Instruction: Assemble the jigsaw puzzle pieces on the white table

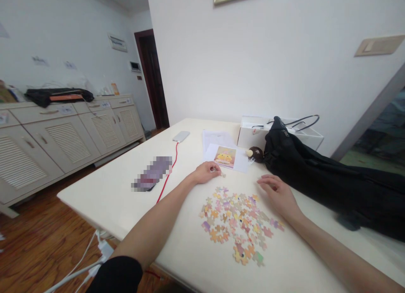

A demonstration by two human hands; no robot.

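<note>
The left hand (206,172) is pinching a piece (223,174) by the picture (225,156); right hand (276,191) is resting open-fingered. Comparing colours first helps placement.

Single view, from my head, looking forward and down across white table (114,196). My forearms enter from bottom edge, close. Far wall (253,65) and sideboard (63,133) visible, edges perhaps wide-lens stretched.

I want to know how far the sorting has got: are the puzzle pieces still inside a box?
No, the puzzle pieces lie loose and scattered on the bare white table, between the two hands.
</note>
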